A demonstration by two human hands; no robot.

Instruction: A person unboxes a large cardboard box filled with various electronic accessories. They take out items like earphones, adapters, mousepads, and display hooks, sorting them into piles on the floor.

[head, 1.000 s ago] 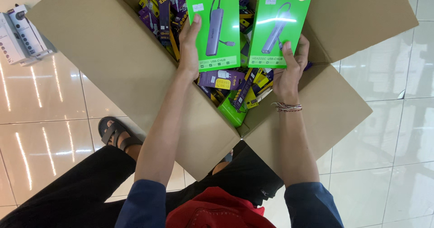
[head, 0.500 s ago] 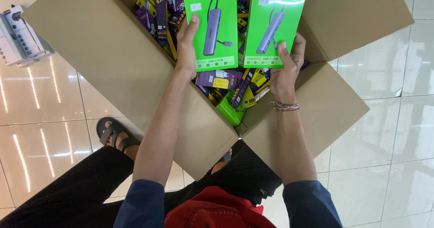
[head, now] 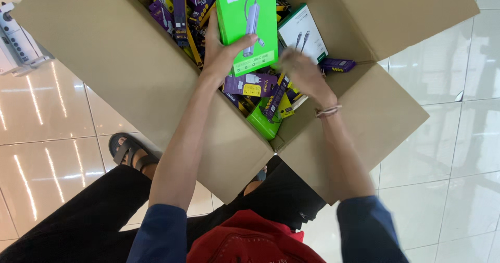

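The green boxed cable adapter [head: 246,26] sits upright over the far middle of the open cardboard carton [head: 130,80]; it looks light and stiff, best pinched by its edges. The left hand [head: 221,54] is clamped on its near-left edge. The right hand [head: 304,75] is blurred, fingers loosely spread over purple packets [head: 250,84], holding nothing that shows.

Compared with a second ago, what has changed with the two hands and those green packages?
The right hand has let go of its green package, which is no longer in view, and moved down, blurred, above the small packages in the open cardboard box. A white package now shows there. The left hand still holds its flat green package.
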